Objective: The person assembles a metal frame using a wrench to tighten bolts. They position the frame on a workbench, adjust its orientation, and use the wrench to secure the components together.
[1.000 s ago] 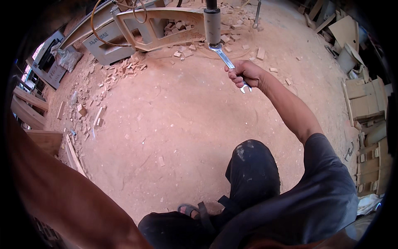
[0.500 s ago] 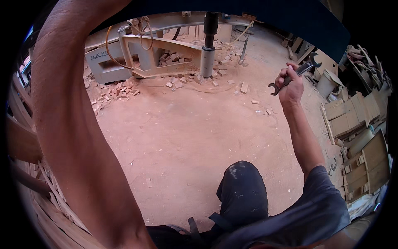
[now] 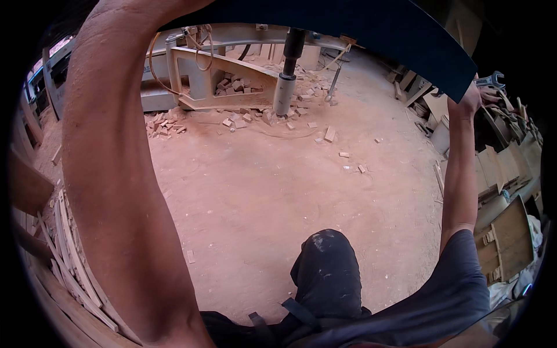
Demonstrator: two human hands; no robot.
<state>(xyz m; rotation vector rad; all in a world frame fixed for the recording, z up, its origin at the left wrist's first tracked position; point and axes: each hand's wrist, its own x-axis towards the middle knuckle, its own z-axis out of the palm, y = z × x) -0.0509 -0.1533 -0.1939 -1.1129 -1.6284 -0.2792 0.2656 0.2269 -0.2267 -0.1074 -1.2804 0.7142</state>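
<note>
My left arm rises along the left side to the top edge. Part of my left hand [image 3: 159, 8] shows against a large dark blue panel [image 3: 371, 26], its fingers out of sight. On the right, my raised right hand [image 3: 469, 103] is at the panel's lower right corner. It is closed around a metal open-end wrench [image 3: 493, 80], with one jaw showing beyond the hand. The rest of the wrench and most fingers are hidden by the hand and the panel.
Below the panel hangs a dark and grey cylinder [image 3: 284, 93], beside a dusty metal frame [image 3: 226, 61]. Wood offcuts [image 3: 165, 124] lie on the dusty floor [image 3: 278, 191]. Wood strips [image 3: 75, 261] line the left; boards and cartons [image 3: 502, 168] are stacked at right. My knee [image 3: 328, 255] juts forward.
My right hand has moved right and slightly up with the wrench, reaching the panel's corner. The view has shifted a little; my left arm stays raised.
</note>
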